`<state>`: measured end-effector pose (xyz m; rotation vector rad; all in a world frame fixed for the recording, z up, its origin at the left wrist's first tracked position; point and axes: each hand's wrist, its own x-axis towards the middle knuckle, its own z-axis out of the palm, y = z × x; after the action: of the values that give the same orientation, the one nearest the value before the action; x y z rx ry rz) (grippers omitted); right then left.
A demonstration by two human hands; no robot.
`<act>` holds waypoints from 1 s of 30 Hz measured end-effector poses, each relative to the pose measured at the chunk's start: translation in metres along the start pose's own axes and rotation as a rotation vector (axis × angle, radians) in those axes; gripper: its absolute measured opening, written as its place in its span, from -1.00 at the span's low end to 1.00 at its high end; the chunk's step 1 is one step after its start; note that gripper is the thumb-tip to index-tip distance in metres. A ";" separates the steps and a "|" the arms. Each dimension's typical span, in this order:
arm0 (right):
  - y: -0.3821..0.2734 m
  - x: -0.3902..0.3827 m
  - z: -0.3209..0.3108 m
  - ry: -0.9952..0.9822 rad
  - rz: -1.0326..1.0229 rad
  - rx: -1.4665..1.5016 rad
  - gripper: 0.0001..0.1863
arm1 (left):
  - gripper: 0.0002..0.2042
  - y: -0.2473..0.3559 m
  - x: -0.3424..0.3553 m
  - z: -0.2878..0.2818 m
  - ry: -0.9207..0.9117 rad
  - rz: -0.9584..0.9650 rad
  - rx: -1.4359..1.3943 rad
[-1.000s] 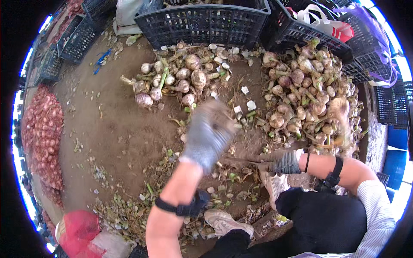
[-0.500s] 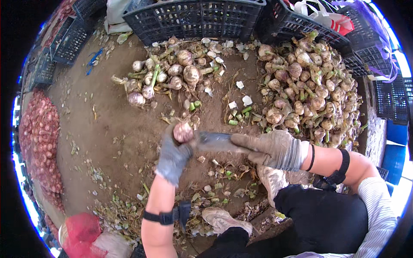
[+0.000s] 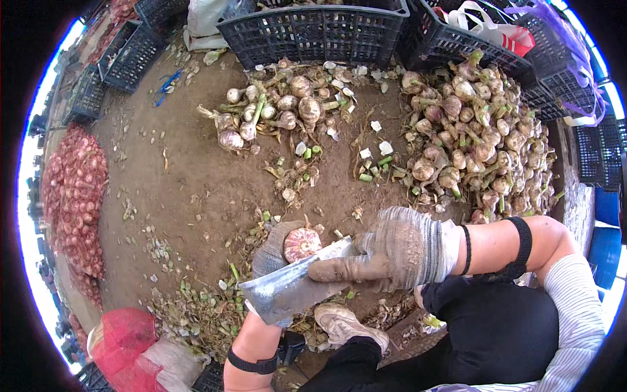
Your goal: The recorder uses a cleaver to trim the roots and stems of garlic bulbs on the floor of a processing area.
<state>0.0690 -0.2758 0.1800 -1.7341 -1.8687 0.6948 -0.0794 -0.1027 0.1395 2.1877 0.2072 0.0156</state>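
In front of me, my left hand (image 3: 270, 253) wears a grey, dirt-stained glove and is closed around a garlic bulb (image 3: 302, 244) with purple streaks. My right hand (image 3: 392, 255), gloved too, grips a knife with a broad, flat metal blade (image 3: 287, 293), the thumb lying along it. The blade slants just on my side of the bulb and hides part of the left glove and wrist. Farther off lies a small pile of garlic bulbs (image 3: 286, 103), some with stems. A larger heap of garlic (image 3: 483, 140) rises at the right.
Black plastic crates (image 3: 313, 34) line the far side, one with a white and red bag (image 3: 503, 34). At the left stands a red net sack of garlic (image 3: 75, 196). Peelings and cut stems (image 3: 196, 317) litter the dirt floor. A red and white sack (image 3: 124, 343) lies lower left.
Both hands have come closer to me. The bulb has turned in my left hand. The knife has swung from pointing left to slanting down-left across the left glove, its flat face showing.
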 end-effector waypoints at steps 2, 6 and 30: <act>0.005 -0.002 0.004 -0.003 -0.027 -0.027 -0.28 | -0.23 0.000 -0.004 0.004 -0.032 -0.036 -0.041; 0.040 -0.021 0.018 -0.370 0.415 0.209 -0.37 | -0.37 0.000 -0.011 0.011 0.032 -0.169 -0.201; 0.095 -0.097 0.087 -0.262 0.864 0.373 -0.44 | -0.82 -0.036 0.009 0.009 0.619 -0.717 -0.771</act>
<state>0.0889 -0.3702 0.0507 -2.2237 -0.9430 1.5320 -0.0750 -0.0876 0.1049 1.1981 1.1195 0.3158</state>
